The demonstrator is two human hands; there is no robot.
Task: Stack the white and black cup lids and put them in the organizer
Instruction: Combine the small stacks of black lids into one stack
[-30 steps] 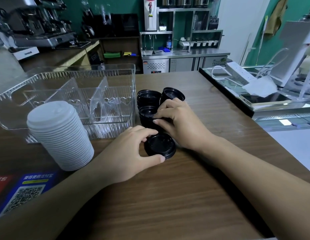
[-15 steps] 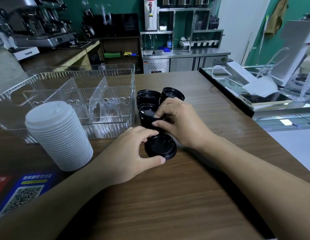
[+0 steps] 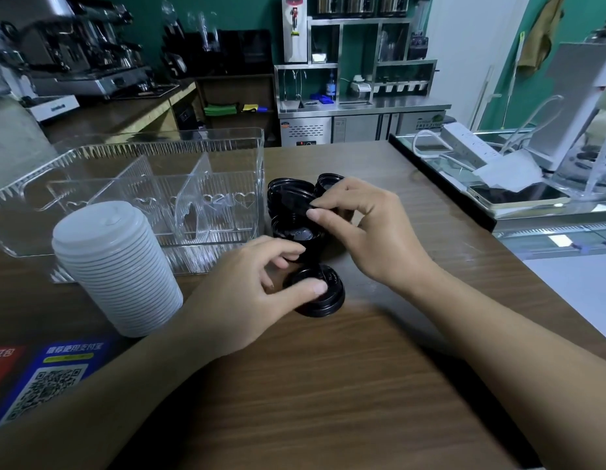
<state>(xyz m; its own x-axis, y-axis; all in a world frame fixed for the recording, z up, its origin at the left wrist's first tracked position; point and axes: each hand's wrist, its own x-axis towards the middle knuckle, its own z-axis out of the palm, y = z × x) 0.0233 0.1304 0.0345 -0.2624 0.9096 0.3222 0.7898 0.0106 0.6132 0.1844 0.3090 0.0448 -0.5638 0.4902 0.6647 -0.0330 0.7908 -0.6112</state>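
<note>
Black plastic lid (image 3: 291,201), previously low among the loose black lids (image 3: 296,232), was now seen raised, pinched by the right hand (image 3: 359,225); the black starter stack (image 3: 320,295) was steadied under the left hand's (image 3: 247,296) thumb; stacking appeared imminent; the clear ribbed organizer (image 3: 132,154) held no lids, the tall white lid stack (image 3: 115,266) standing in front of it.

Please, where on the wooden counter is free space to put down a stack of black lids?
Bare wood lies in front of the black lid under the left hand, between both forearms. More lies right of the right hand, up to the glass ledge. It is crowded between the clear organizer, the white lid stack and the loose black lids.
</note>
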